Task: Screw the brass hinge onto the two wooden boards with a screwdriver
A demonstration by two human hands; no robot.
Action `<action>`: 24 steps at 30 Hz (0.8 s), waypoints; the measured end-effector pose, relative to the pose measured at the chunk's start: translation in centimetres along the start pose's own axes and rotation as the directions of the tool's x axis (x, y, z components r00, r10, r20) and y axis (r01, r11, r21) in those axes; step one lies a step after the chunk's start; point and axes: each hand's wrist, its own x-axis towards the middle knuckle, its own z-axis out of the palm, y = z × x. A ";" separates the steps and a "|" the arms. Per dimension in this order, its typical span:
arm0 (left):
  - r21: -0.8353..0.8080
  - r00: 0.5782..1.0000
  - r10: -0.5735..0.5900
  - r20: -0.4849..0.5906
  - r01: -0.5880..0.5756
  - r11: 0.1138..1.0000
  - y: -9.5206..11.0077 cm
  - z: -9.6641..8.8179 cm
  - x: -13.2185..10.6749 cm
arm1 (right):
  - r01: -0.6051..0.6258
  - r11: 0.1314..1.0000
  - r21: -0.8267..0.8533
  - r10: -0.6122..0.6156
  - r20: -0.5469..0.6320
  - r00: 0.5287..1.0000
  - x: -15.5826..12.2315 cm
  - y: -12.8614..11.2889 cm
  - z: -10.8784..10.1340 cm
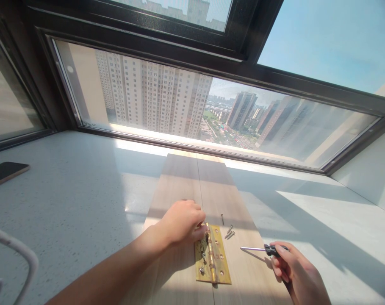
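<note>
A brass hinge [224,264] lies opened flat across the seam between two light wooden boards [179,186]. Over the upper end of its left leaf, my left hand [184,220] has its fingers closed, thumb tip against the hinge; whatever they pinch is hidden. Lower on that leaf, a screw head [201,270] shows in a hole, with another screw just above it. The right leaf's holes are bare. My right hand [295,267] grips a screwdriver [270,250] by its black handle, its shaft pointing left toward the hinge, apart from it. Several loose screws [230,233] lie right of the hinge.
The boards rest on a pale speckled sill [84,190] below a dark-framed window [211,146]. A dark flat object [8,171], possibly a phone, lies at far left. A white curved tube or cable [23,254] occupies the lower left. Sunlight and shadow bands cross the surface.
</note>
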 end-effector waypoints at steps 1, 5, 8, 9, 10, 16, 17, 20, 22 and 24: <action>-0.018 1.000 -0.013 -0.010 0.013 1.000 0.0 -0.1 0.0 | 0.004 1.000 -0.003 -0.004 0.000 1.000 -0.1 0.0 0.0; -0.133 0.998 -0.059 -0.027 0.055 0.990 0.3 -1.0 0.1 | 0.002 1.000 -0.008 -0.001 0.005 1.000 -0.2 -0.1 0.0; -0.250 0.995 -0.093 -0.032 0.082 0.965 0.5 -1.8 0.0 | -0.014 1.000 -0.003 0.014 0.009 1.000 -0.2 -0.2 0.0; -0.280 0.994 -0.102 -0.033 0.089 0.956 0.6 -2.0 0.0 | -0.015 1.000 0.001 0.015 0.011 1.000 -0.1 -0.2 -0.1; -0.305 0.993 -0.109 -0.033 0.094 0.948 0.7 -2.1 -0.1 | -0.013 1.000 0.005 0.013 0.010 1.000 -0.1 -0.2 -0.1; -0.432 0.990 -0.135 -0.039 0.105 0.896 1.2 -2.4 0.7 | -0.031 0.999 0.016 0.031 0.006 0.999 -0.1 -0.1 0.0; -0.442 0.990 -0.135 -0.029 0.109 0.891 1.3 -2.4 1.2 | -0.035 0.999 0.024 0.035 0.009 0.999 -0.1 -0.2 0.0; -0.443 0.992 -0.117 0.046 0.125 0.888 1.5 -2.1 3.1 | -0.047 0.998 0.046 0.047 0.012 0.999 -0.3 -0.5 0.2; -0.429 0.989 -0.098 0.107 0.135 0.893 1.6 -1.8 4.5 | -0.043 0.998 0.050 0.043 0.009 0.999 -0.3 -0.6 0.3; -0.418 0.987 -0.081 0.140 0.133 0.899 1.7 -1.4 5.7 | -0.031 0.999 0.042 0.030 0.017 0.999 -0.3 -0.6 0.2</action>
